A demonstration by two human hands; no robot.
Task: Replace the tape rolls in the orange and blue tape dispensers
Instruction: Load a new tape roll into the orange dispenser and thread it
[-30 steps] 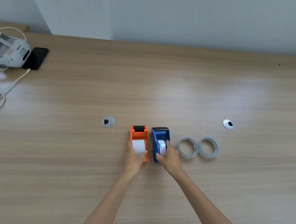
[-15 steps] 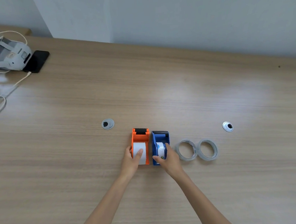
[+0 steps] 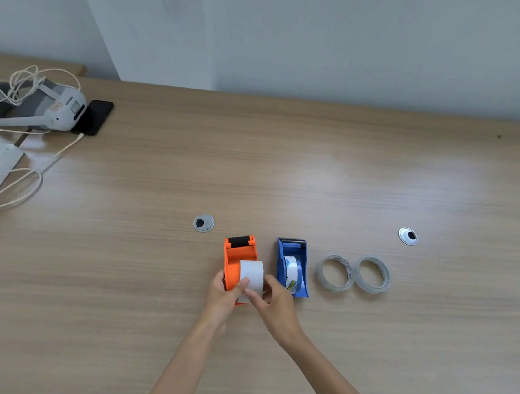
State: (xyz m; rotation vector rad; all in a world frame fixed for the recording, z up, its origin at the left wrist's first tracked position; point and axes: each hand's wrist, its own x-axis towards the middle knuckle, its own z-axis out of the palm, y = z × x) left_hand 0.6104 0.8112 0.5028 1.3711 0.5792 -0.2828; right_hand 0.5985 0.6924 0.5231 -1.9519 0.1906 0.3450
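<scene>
Two dispensers. The left hand [image 3: 220, 298] grips the orange dispenser [image 3: 236, 258], and the right hand [image 3: 273, 301] pinches its white roll [image 3: 252, 272]. Just right of that hand stands the blue dispenser [image 3: 292, 267]. Beyond it lie two loose rolls, the nearer clear roll [image 3: 335, 272] and the farther clear roll [image 3: 372, 273], on the tabletop [image 3: 311, 170].

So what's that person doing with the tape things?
Someone is swapping tape. The left hand grips the orange dispenser while fingers of the right hand pinch the white roll sitting in it, apparently working it out. The blue dispenser stands beside it, untouched, with a small roll inside. A clear roll and a second clear roll lie flat on the table, waiting.
</scene>
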